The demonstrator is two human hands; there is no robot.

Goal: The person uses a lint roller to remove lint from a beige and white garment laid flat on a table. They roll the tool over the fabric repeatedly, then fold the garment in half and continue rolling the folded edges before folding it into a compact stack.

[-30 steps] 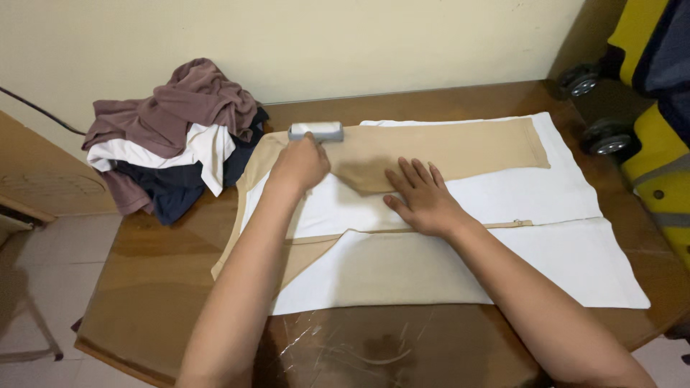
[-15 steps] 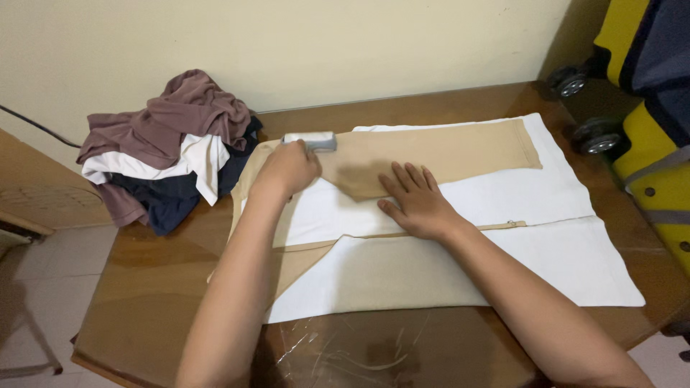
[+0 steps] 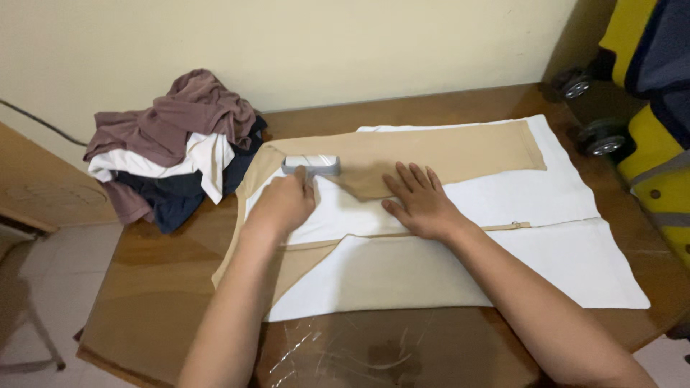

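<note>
The left hand (image 3: 282, 205) has its grip closed around the handle of a small grey roller (image 3: 310, 165), which rests on the beige garment (image 3: 438, 154) at its 12 o'clock. The right hand (image 3: 420, 201) lies flat and open, holding nothing, pressing the garment at the roller's 3 o'clock. A white cloth (image 3: 568, 244) lies beneath on the desk (image 3: 158, 302). A pile of clothes (image 3: 176, 144) sits at 10 o'clock.

One head-worn camera looks steeply down, close over the table (image 3: 165, 287), probably toward the wall (image 3: 323, 43).
</note>
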